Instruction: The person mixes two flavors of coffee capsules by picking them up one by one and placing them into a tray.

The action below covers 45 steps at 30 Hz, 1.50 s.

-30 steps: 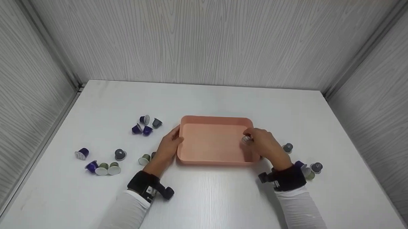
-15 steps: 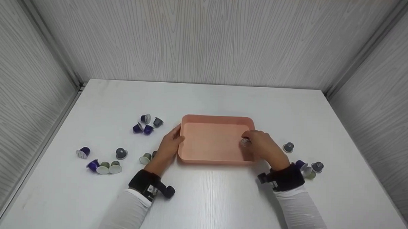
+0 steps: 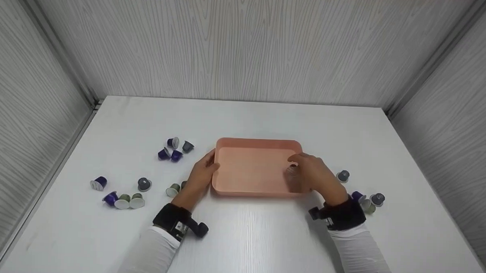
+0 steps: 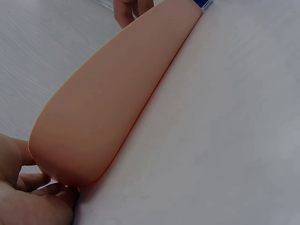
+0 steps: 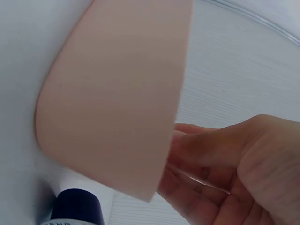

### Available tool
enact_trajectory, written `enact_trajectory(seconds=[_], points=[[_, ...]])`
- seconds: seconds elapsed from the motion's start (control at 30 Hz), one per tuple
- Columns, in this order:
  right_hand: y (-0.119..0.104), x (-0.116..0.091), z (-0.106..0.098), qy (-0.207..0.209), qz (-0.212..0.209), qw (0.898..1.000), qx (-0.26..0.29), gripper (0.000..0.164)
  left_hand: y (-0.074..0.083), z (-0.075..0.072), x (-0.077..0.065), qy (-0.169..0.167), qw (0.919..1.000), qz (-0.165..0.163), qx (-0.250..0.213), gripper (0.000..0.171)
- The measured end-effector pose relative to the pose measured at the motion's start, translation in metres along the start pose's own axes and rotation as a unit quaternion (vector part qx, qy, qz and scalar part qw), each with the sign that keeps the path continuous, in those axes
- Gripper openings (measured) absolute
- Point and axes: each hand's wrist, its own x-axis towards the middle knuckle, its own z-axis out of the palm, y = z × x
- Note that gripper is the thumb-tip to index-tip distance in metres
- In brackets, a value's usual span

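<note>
A salmon-pink tray (image 3: 258,169) lies on the white table. My left hand (image 3: 199,177) grips its left side, thumb at the rim and the other fingers along the outer wall. My right hand (image 3: 316,177) reaches over the tray's right end. Its fingers pinch a small coffee capsule (image 3: 293,166), of which a silvery, dark-edged part shows below the fingertips. In the right wrist view the tray's wall (image 5: 112,93) hides those fingertips and the capsule. Close outside that wall stands a dark blue capsule (image 5: 77,206).
Several purple and grey capsules (image 3: 176,156) lie in a group left of the tray. More purple, grey and green capsules (image 3: 122,202) are scattered nearer the left edge. By the right wrist sit a grey capsule (image 3: 343,176) and a small cluster (image 3: 377,199). Grey wood-grain panels (image 3: 246,47) enclose the table.
The capsule's pale face under my right fingers shows less than before, while that hand stays in nearly the same spot. My left hand and the tray stay put.
</note>
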Motion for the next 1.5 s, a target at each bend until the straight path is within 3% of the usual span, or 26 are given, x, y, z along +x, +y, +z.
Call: enact_trajectory(seconds=[0.1,0.27,0.47,0.67,0.87,1.03,1.23,1.5], points=[[-0.001,-0.005,-0.002,0.009,-0.012,1.000,0.001,0.047,0.002,0.000,0.000,0.002,1.0000,-0.006,-0.001,0.059],[0.002,-0.014,-0.002,0.040,-0.030,0.999,0.010,0.030,0.002,0.000,0.001,0.000,1.0000,-0.007,0.006,0.059],[0.010,-0.025,-0.002,0.062,-0.058,0.996,0.026,0.038,-0.002,0.000,0.000,0.002,0.9999,-0.013,0.003,0.059],[0.019,-0.037,-0.009,-0.015,-0.004,0.998,0.067,0.065,-0.003,0.000,-0.001,0.005,1.0000,-0.004,0.003,0.059],[0.033,-0.044,-0.017,-0.089,0.047,0.990,0.101,0.091,-0.004,0.000,-0.001,0.009,0.9999,-0.003,0.008,0.058],[0.039,-0.046,-0.025,-0.132,0.076,0.983,0.104,0.105,-0.002,0.000,-0.002,-0.014,0.9996,0.009,-0.024,0.059],[0.039,-0.044,-0.025,-0.157,0.098,0.978,0.097,0.096,-0.003,0.000,0.001,-0.006,0.9997,0.002,-0.023,0.059],[0.037,-0.041,-0.021,-0.155,0.087,0.982,0.060,0.075,-0.001,0.002,0.000,-0.001,0.9999,-0.001,-0.013,0.060]])
